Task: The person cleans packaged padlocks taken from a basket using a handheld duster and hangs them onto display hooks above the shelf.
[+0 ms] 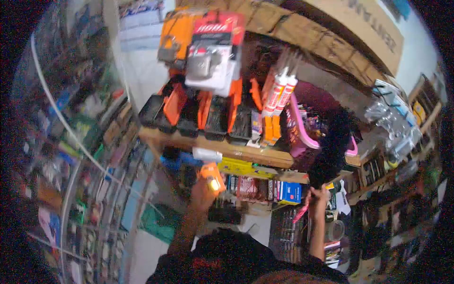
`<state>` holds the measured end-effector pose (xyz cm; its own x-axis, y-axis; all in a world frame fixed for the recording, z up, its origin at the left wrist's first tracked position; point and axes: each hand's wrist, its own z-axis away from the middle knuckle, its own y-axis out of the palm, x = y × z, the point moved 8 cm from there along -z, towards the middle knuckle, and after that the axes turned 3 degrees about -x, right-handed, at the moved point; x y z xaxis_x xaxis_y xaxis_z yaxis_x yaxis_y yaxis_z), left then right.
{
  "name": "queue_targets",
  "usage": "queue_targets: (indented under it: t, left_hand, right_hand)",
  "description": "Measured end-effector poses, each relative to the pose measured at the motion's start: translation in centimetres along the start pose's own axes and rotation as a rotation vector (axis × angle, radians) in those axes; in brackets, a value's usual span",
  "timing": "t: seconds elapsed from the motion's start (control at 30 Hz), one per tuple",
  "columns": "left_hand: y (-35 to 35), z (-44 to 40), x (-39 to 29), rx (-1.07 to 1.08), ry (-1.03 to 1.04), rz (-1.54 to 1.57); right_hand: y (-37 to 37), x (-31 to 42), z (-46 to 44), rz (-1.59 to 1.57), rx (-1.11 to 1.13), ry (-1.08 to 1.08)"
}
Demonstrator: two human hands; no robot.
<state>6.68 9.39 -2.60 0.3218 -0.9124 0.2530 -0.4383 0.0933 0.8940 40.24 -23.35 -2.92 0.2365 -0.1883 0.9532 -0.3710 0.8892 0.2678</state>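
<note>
My left hand (pixel 202 190) is closed around a small orange pack (pixel 213 174) with a bright, glaring spot on its front. It is held up just below the wooden shelf edge. At the right, my right hand (pixel 319 193) grips a black fluffy duster (pixel 336 137). The duster's dark head rises above the hand, in front of a pink basket (pixel 302 137), and a pink handle end (pixel 301 212) shows below the fingers. Motion blur hides the print on the orange pack.
The wooden shelf (pixel 222 144) carries black and orange bins (pixel 177 111) and white-orange sealant tubes (pixel 280 94). Blister packs (pixel 213 57) hang above. A blue box (pixel 289 192) stands below. Crowded racks (pixel 94 156) line the left; clear plastic packs (pixel 395 120) hang right.
</note>
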Motion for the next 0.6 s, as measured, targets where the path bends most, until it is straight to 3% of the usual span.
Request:
queue_targets:
  t: [0.03,0.1,0.13,0.23,0.27,0.37,0.4,0.43,0.5,0.53,0.6]
  left_hand:
    - [2.3,-1.3,0.0,0.137,-0.088,0.249]
    - [6.3,-1.2,-0.5,-0.16,0.262,-0.7]
    - [7.1,-1.7,-0.3,-0.148,0.253,-0.625]
    - [8.8,-3.6,0.2,-0.089,0.215,-0.402]
    - [9.2,-3.6,0.3,-0.166,0.229,-0.305]
    - [8.7,-3.9,-0.4,-0.25,0.269,-0.576]
    - [8.3,-3.8,-0.8,-0.214,0.296,-0.505]
    - [8.0,-3.9,-1.2,-0.175,0.322,-0.435]
    - [10.5,-4.1,0.9,0.046,0.147,-0.519]
    - [12.4,-3.8,2.3,0.017,0.183,-0.569]
    - [9.3,-3.3,-0.2,-0.288,0.391,-0.695]
  right_hand:
    - [0.0,-0.8,1.0,0.019,-0.026,-0.028]
    - [1.5,-0.1,4.7,0.185,-0.078,-0.24]
    - [2.7,0.1,6.3,0.24,-0.07,-0.283]
    - [7.9,0.4,11.7,0.206,0.124,-0.041]
    - [6.5,-1.6,12.5,0.351,0.141,-0.069]
    - [11.1,-3.6,15.8,0.488,0.373,0.099]
    - [12.1,-4.1,16.1,0.641,0.46,-0.168]
    - [14.7,-3.5,17.7,0.614,0.514,-0.019]
    - [18.2,-2.1,19.6,0.717,0.618,0.064]
    - [17.7,-3.0,18.9,0.695,0.594,-0.074]
    - [18.0,-2.8,19.1,0.649,0.498,0.048]
